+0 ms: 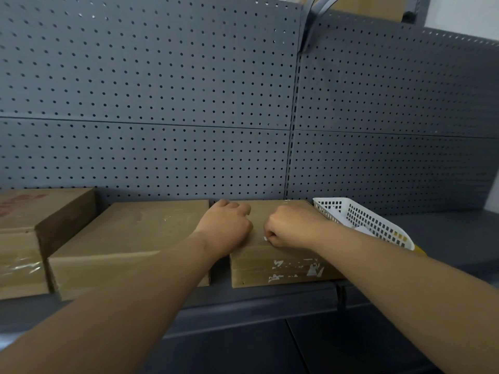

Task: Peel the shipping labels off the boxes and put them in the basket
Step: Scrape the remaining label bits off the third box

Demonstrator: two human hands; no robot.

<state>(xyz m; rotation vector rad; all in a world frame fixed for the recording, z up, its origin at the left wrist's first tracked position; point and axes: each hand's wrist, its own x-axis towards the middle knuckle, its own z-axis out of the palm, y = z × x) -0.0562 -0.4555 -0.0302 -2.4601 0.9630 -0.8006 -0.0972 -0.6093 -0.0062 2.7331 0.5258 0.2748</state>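
Three cardboard boxes stand in a row on a grey shelf. On top of the right box (pixel 272 265) lies my left hand (pixel 225 228), fingers curled, knuckles resting on the cardboard near its left edge. My right hand (pixel 290 225) is curled beside it and pinches a small white scrap of label (pixel 265 238) at its fingertips. White torn label remnants (pixel 297 269) stick to that box's front face. A white plastic basket (pixel 378 222) sits just right of the box, behind my right forearm, with white paper inside.
The middle box (pixel 121 238) and the left box (pixel 40 211) with red print and clear tape stand to the left. A grey pegboard wall (pixel 162 103) rises behind. The shelf's front edge (pixel 270 300) runs below the boxes; bare shelf extends right of the basket.
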